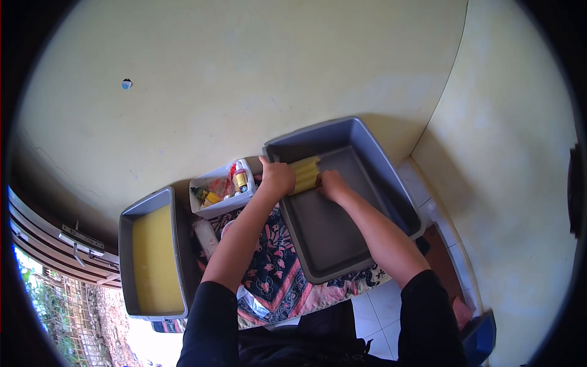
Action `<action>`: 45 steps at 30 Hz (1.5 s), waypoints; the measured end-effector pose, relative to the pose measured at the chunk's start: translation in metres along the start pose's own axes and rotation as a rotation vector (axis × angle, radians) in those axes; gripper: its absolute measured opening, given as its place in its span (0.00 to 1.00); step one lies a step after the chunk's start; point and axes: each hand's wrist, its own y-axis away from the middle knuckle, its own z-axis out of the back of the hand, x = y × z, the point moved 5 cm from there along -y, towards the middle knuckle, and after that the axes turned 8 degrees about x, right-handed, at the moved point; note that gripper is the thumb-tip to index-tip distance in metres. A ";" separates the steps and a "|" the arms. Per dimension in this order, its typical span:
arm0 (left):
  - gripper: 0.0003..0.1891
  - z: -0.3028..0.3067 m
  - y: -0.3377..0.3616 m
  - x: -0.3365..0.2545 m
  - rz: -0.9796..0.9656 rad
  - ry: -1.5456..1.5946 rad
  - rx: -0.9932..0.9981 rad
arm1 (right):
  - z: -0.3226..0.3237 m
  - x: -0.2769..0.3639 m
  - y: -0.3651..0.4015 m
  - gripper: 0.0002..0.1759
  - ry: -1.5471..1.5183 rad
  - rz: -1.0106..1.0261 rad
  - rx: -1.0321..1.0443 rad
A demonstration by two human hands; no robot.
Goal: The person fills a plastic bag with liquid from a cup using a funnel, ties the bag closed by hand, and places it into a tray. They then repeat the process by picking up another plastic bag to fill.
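Yellow ridged pieces [305,174], lying side by side, are at the upper left of a large grey tray [330,226]. My left hand [278,177] is at their left end, over the tray's left rim, with its thumb raised and its fingers curled down against them. At their right end, inside the tray, my right hand [332,185] has its fingers bent and pressed together on the yellow pieces. The fingertips of both hands are partly hidden.
A second grey tray [125,263] with yellow liquid stands at the left. Between the trays is a white basket [222,210] of bottles. Patterned cloth [269,269] covers the table. A blue container [480,339] sits low at the right. Walls rise behind and at right.
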 end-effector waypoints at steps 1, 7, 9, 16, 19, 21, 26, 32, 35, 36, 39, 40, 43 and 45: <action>0.16 -0.001 -0.001 0.000 0.000 -0.001 -0.012 | 0.000 0.000 -0.001 0.09 -0.002 0.028 0.017; 0.16 -0.001 -0.001 0.000 0.005 0.002 -0.012 | -0.001 0.006 0.003 0.12 -0.017 0.062 0.077; 0.16 -0.001 0.000 0.000 0.006 0.002 -0.012 | -0.001 0.007 0.005 0.13 -0.007 0.059 0.086; 0.17 -0.002 -0.002 0.001 0.005 0.012 -0.030 | -0.002 0.009 0.006 0.17 0.034 0.060 0.107; 0.16 -0.004 -0.003 0.003 -0.019 0.037 -0.069 | 0.000 0.008 0.005 0.18 0.019 0.041 0.061; 0.17 -0.005 -0.005 0.003 -0.039 0.052 -0.106 | 0.002 0.007 0.004 0.18 -0.004 0.025 0.042; 0.13 -0.001 0.002 0.009 -0.073 0.312 -0.260 | 0.008 0.010 0.007 0.19 -0.025 -0.025 -0.051; 0.12 -0.011 0.001 0.024 -0.201 0.702 -0.665 | 0.008 0.001 0.005 0.17 0.051 -0.109 -0.072; 0.10 -0.013 0.011 0.033 -0.176 0.834 -0.823 | 0.020 0.006 0.008 0.16 0.065 -0.113 -0.013; 0.10 -0.012 0.017 0.034 -0.177 0.835 -0.823 | 0.023 0.006 0.008 0.16 0.065 -0.114 -0.013; 0.09 -0.005 0.044 0.037 -0.220 0.869 -0.902 | 0.031 0.011 0.015 0.16 0.071 -0.091 -0.031; 0.09 -0.004 0.055 0.037 -0.235 0.901 -0.894 | 0.035 0.017 0.019 0.14 0.086 -0.085 -0.059; 0.09 -0.006 0.087 0.040 -0.243 0.949 -0.836 | 0.044 0.034 0.030 0.12 0.078 -0.054 -0.078; 0.09 -0.012 0.104 0.043 -0.236 0.965 -0.786 | 0.048 0.047 0.039 0.13 0.055 -0.029 -0.069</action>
